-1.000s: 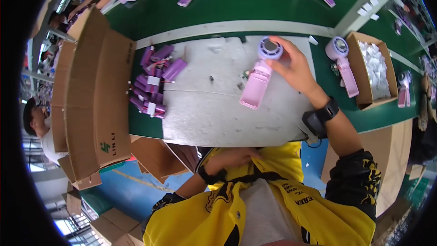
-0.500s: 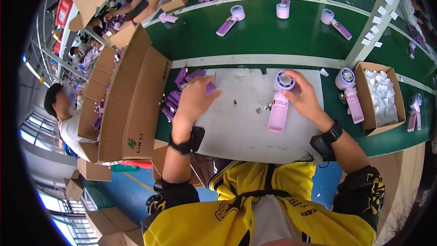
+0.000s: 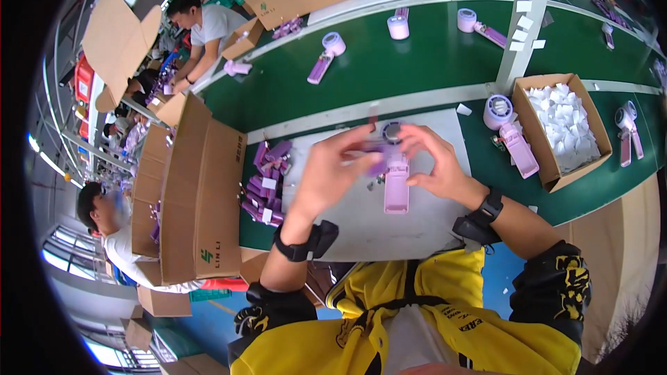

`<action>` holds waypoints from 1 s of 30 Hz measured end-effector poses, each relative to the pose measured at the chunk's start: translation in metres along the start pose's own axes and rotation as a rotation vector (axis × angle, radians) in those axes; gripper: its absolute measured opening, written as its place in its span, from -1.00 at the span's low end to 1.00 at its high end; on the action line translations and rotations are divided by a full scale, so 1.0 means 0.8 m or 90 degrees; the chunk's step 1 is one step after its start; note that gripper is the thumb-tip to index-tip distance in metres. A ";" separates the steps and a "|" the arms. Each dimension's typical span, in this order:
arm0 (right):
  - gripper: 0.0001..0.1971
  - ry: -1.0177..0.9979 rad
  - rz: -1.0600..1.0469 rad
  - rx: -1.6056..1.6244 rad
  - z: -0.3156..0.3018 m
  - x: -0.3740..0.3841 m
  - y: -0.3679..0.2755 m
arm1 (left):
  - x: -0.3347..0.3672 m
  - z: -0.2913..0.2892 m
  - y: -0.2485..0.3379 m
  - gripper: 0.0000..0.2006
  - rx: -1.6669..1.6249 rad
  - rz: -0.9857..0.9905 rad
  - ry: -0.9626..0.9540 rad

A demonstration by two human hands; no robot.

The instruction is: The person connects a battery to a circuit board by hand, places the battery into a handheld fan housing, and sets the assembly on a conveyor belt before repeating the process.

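Note:
A pink handheld fan [image 3: 397, 198] lies on the grey work mat, its hollow handle facing me and its round head partly covered by my hands. My left hand [image 3: 321, 175] pinches a purple battery cell [image 3: 377, 158], smeared by motion, just over the top of the handle. On the other side of the fan, my right hand [image 3: 445, 172] has its thumb and fingers apart, the fingertips close to the fan head; nothing shows in its grasp. A pile of purple battery cells [image 3: 262, 191], some with white labels, lies left of the mat [image 3: 347, 239].
Tall cardboard boxes [image 3: 208, 201] stand at the left. To the right are another opened fan [image 3: 517, 146], a box of white paper pieces [image 3: 552, 180] and a further fan [image 3: 627, 132]. Several fans lie on the green bench beyond the rail [image 3: 313, 119]. Co-workers sit at the left.
My left hand has come from the battery pile to the fan, bringing a purple battery cell. My right hand has loosened from the fan head and spread its fingers. The view has shifted.

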State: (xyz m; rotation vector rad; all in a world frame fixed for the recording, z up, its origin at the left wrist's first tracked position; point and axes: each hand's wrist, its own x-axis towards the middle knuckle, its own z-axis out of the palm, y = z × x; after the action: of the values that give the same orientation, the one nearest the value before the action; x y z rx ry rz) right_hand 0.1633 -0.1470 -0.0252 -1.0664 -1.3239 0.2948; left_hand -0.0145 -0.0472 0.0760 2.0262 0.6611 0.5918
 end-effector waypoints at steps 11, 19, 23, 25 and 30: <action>-0.77 0.031 0.237 -0.060 -0.008 0.002 0.008 | 0.025 0.051 -0.066 -0.53 0.108 -0.031 -0.274; -0.79 -0.044 0.146 -0.212 -0.012 0.003 0.012 | 0.051 0.061 -0.120 -0.58 -0.205 -0.032 -0.325; -0.77 -0.069 0.144 -0.211 -0.014 0.006 0.007 | 0.048 0.051 -0.114 -0.63 -0.252 -0.079 -0.371; -0.76 -0.079 0.151 -0.221 -0.018 0.007 0.004 | 0.051 0.049 -0.114 -0.65 -0.247 -0.083 -0.388; -0.74 -0.106 0.155 -0.234 -0.026 0.002 0.002 | 0.051 0.058 -0.114 -0.71 -0.249 -0.015 -0.361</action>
State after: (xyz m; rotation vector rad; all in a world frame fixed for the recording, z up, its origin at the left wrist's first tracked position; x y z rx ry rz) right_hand 0.1824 -0.1547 -0.0230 -1.5463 -1.4314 0.3346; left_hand 0.0246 -0.0069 -0.0189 1.6955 0.2046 0.0998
